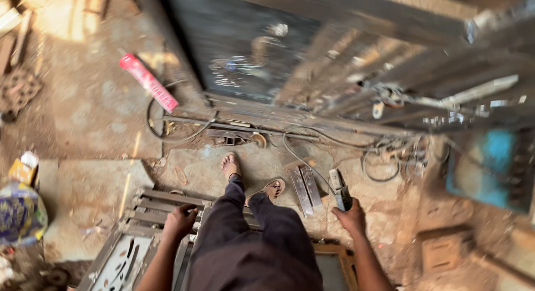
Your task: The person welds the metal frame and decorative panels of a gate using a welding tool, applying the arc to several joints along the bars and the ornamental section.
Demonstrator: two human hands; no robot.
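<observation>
I look straight down past my dark trousers and sandalled feet (pixel 230 164) at a dirt workshop floor. My right hand (pixel 351 218) is shut on the handle of a welding electrode holder (pixel 339 193), whose dark cable (pixel 304 157) loops away across the ground. My left hand (pixel 179 221) rests on, and grips, a bar of a grey metal frame (pixel 159 204) that lies under my legs. Two flat metal strips (pixel 305 188) lie on the floor just left of the holder.
A large dark metal gate panel (pixel 245 46) and bars stand ahead. A red packet (pixel 147 82) lies on the ground at left. Tangled cables (pixel 390 157) and a blue machine (pixel 493 163) sit at right. A patterned bag (pixel 19 213) is at far left.
</observation>
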